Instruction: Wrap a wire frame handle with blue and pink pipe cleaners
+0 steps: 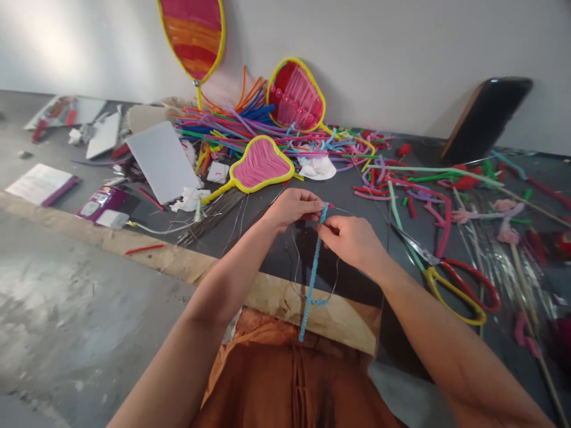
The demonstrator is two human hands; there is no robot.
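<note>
Between my two hands a light blue pipe cleaner (313,276) hangs down, tilted a little, its lower end over my brown clothing. My left hand (297,209) is closed in a pinch at its top end, where a small pink bit shows. Just below, my right hand (354,239) pinches the same pipe cleaner between thumb and finger. A thin wire (335,279) curves below the hands in a loop, with a short blue wrapped piece (319,302) at its bottom, crossing behind the pipe cleaner. How the wire meets my fingertips is hidden.
Scissors (459,288) lie right of my right forearm. Beyond my hands are a pink yellow-rimmed shape (262,164), a heap of coloured pipe cleaners (241,125) and a white card (164,161). A phone (486,119) leans on the wall. Thin wires (214,217) lie left.
</note>
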